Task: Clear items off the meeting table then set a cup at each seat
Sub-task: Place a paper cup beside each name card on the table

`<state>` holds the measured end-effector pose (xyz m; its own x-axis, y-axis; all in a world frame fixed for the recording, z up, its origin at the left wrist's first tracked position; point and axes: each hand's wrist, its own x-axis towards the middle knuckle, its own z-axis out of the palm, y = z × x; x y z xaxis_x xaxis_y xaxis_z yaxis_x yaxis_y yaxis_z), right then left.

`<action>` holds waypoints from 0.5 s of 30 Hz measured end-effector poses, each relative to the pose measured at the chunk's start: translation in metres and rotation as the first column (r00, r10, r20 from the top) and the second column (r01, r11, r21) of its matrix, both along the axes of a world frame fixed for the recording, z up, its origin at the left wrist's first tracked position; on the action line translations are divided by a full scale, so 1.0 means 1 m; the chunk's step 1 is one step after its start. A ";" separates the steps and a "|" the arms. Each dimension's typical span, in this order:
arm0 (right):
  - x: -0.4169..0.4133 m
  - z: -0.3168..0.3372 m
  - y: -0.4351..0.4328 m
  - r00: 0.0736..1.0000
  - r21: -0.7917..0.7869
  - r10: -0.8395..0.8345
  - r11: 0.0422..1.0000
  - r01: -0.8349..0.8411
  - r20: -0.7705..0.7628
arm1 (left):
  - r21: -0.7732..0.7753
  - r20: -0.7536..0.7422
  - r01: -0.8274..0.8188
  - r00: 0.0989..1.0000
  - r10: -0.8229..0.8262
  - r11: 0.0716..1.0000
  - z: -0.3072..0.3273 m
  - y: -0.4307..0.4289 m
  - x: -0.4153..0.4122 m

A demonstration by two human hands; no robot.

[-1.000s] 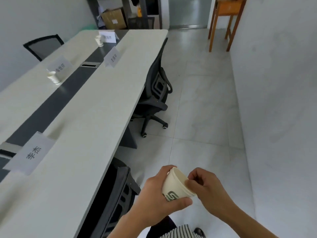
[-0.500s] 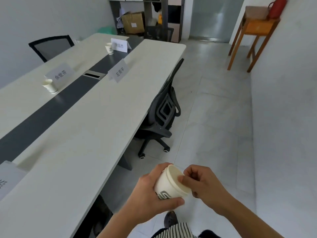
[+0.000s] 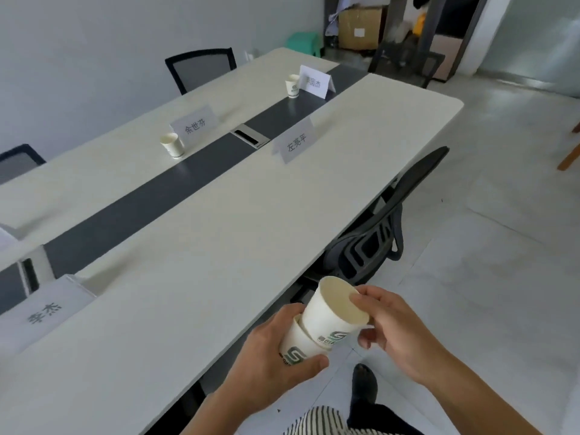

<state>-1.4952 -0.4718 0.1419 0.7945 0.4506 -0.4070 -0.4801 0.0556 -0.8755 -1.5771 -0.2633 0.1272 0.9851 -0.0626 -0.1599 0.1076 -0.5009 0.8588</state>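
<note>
My left hand [image 3: 270, 362] grips the lower of two nested white paper cups [image 3: 293, 348] with a green logo, just off the table's near edge. My right hand [image 3: 392, 331] pinches the rim of the top cup [image 3: 329, 312], which is pulled partway out of the lower one and tilted. The long white meeting table [image 3: 219, 240] has a dark centre strip. One paper cup [image 3: 172, 145] stands beside a name card on the far side, another cup [image 3: 292, 85] by the farthest name card.
Name cards stand at the seats: one at near left [image 3: 44, 312], one mid-table [image 3: 296, 142], two on the far side. A black office chair [image 3: 383, 227] is tucked under the near edge. More chairs stand along the far wall. Boxes and shelving fill the back corner.
The top cup has been drawn partway out of the lower cup, so two cups now show. My view has swung left toward the table, and I stand closer to it.
</note>
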 end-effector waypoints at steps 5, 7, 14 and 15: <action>0.062 0.004 0.026 0.905 -0.070 0.385 0.923 -0.379 0.181 | 0.101 0.041 -0.227 0.974 0.224 0.969 -0.001 0.005 0.029; 0.079 -0.001 0.045 0.880 -0.120 0.423 0.906 -0.406 0.217 | 0.157 0.033 -0.286 0.958 0.285 0.945 -0.003 0.009 0.029; 0.132 -0.023 0.114 0.895 -0.149 0.399 0.915 -0.375 0.200 | 0.109 -0.071 -0.634 0.763 0.643 0.765 -0.012 0.054 0.005; 0.138 -0.026 0.126 0.891 -0.161 0.410 0.909 -0.383 0.197 | 0.095 -0.080 -0.674 0.729 0.680 0.733 -0.014 0.067 0.002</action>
<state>-1.3571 -0.3453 0.1155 0.6346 0.7079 -0.3100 -0.2343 -0.2061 -0.9501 -1.5756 -0.1968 0.1130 0.7405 0.6265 -0.2431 0.5214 -0.3075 0.7960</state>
